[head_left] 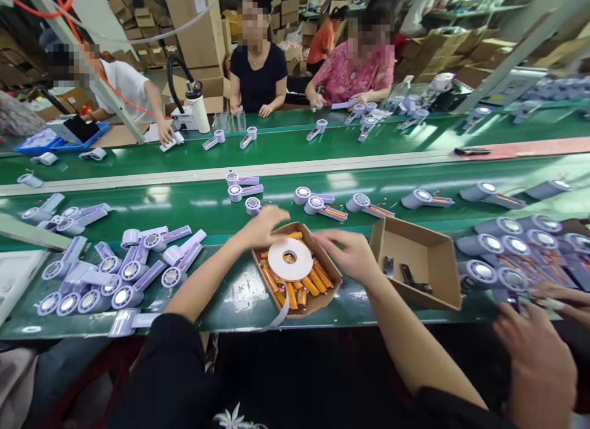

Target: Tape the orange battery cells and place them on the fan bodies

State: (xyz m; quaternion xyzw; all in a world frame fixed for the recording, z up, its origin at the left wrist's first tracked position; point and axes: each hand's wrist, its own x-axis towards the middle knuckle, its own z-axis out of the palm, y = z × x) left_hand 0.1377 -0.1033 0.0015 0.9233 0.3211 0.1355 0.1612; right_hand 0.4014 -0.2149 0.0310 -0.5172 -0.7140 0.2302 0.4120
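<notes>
A small cardboard box (pixel 334 292) sits in front of me at the near edge of the green bench. Orange cylindrical batteries (pixel 318 280) fill it, and a white tape roll (pixel 282 264) lies flat on them with its loose end trailing over the near rim. My left hand (pixel 266 225) is above the box's far left corner, fingers stretched forward, close to a lilac handheld fan housing (pixel 252 206). Over the right rim, my right hand (pixel 346 252) points its spread, slightly blurred fingers toward the roll. I see nothing held in either hand.
Lilac fan housings (pixel 131 271) are heaped at left, and more (pixel 488 244) at right. A second cardboard box (pixel 442 263) holds a few dark parts. A co-worker's hands (pixel 534 337) work at near right. Several people sit across the green conveyor belt (pixel 193 201).
</notes>
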